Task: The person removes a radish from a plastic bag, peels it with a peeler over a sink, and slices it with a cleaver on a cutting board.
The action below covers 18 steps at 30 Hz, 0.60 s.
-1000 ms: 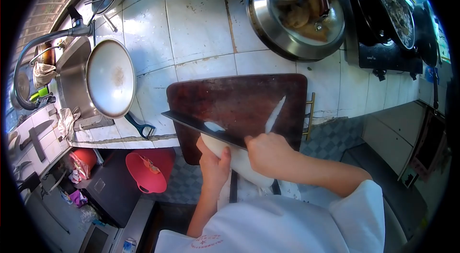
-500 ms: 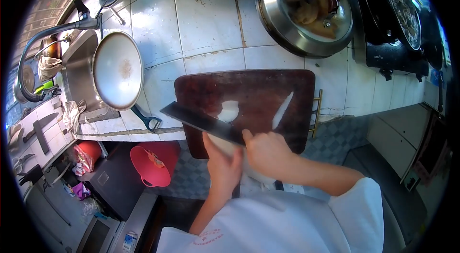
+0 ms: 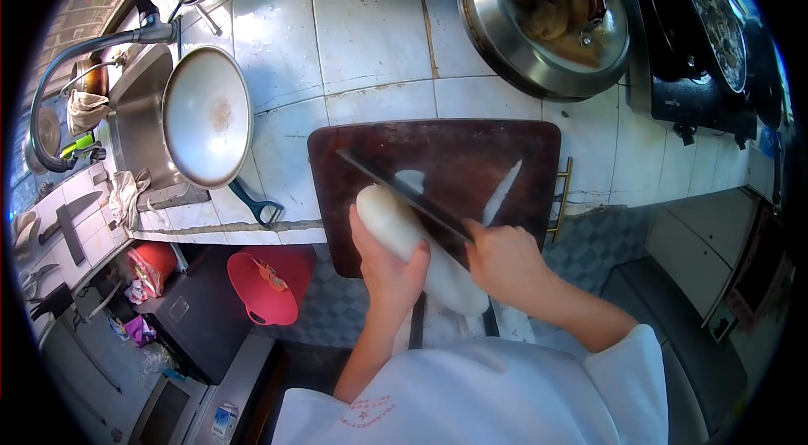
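Note:
A long white vegetable (image 3: 421,255), like a radish, lies slantwise across the front edge of a dark brown cutting board (image 3: 454,142). My left hand (image 3: 389,272) grips it from the left, near its far end. My right hand (image 3: 509,264) is closed round the handle of a broad knife (image 3: 404,194), whose dark blade runs up and left along the vegetable's right side. Behind the blade sits a white piece (image 3: 411,180), partly covered by it. A thin white strip (image 3: 502,192) lies on the board's right part.
A white pan (image 3: 208,117) rests by the sink (image 3: 143,125) at left. A lidded pot (image 3: 547,20) stands behind the board, and a stove (image 3: 699,112) is at far right. Below the counter is a red bin (image 3: 269,285).
The blade has turned steeper and moved off the vegetable's far end, which now shows in full. The white piece, clear of the blade half a second ago, is partly hidden again.

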Each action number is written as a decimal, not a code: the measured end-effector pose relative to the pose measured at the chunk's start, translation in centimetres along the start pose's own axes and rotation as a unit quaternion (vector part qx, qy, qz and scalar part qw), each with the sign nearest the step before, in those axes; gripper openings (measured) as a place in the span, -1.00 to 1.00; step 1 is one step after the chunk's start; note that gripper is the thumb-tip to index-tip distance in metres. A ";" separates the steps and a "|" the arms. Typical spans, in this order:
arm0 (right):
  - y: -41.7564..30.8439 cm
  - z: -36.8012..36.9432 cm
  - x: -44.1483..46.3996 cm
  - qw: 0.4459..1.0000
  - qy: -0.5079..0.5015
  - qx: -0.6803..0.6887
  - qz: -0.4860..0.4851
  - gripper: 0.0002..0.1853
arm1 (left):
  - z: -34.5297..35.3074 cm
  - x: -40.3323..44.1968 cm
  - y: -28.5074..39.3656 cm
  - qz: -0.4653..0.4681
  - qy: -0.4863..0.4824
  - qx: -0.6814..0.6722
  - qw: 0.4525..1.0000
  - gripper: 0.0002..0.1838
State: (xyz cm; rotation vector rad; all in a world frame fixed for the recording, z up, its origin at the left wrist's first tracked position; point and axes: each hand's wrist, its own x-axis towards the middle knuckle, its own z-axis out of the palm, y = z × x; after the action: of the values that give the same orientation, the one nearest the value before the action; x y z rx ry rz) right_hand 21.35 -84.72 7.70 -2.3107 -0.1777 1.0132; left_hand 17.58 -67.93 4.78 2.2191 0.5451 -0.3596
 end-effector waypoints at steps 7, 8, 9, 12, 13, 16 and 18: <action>-2.2 1.4 -4.4 0.993 -0.001 -0.111 -0.039 -0.42 | 0.6 -1.0 -3.9 0.014 -0.035 0.013 0.999 -0.66; -2.5 1.8 -4.8 0.995 -0.021 -0.095 -0.020 -0.33 | 0.7 -1.1 -4.5 0.060 -0.056 0.047 0.996 -0.60; -2.7 2.1 -5.2 0.995 -0.021 -0.095 -0.018 -0.33 | 0.7 -1.3 -5.0 0.104 -0.077 0.081 0.988 -0.53; -3.0 3.2 -5.7 0.994 -0.024 -0.107 -0.025 -0.33 | 1.1 -2.2 -6.4 0.107 -0.054 0.041 0.992 -0.58; -2.9 3.7 -5.7 0.993 -0.015 -0.117 -0.029 -0.34 | 1.1 -2.3 -7.0 0.140 -0.057 0.059 0.987 -0.57; -3.0 4.2 -5.5 0.988 -0.005 -0.148 -0.036 -0.34 | 1.5 -2.7 -7.6 0.108 -0.067 0.017 0.992 -0.60; -3.3 4.5 -5.2 0.985 -0.006 -0.168 -0.040 -0.34 | 1.5 -2.7 -7.5 0.114 -0.074 0.016 0.991 -0.63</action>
State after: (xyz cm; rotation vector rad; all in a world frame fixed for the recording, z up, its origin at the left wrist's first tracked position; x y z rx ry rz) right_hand 14.96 -81.72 10.48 -2.5753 -0.4747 1.0202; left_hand 11.44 -65.40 0.18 2.2359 0.2039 -0.4100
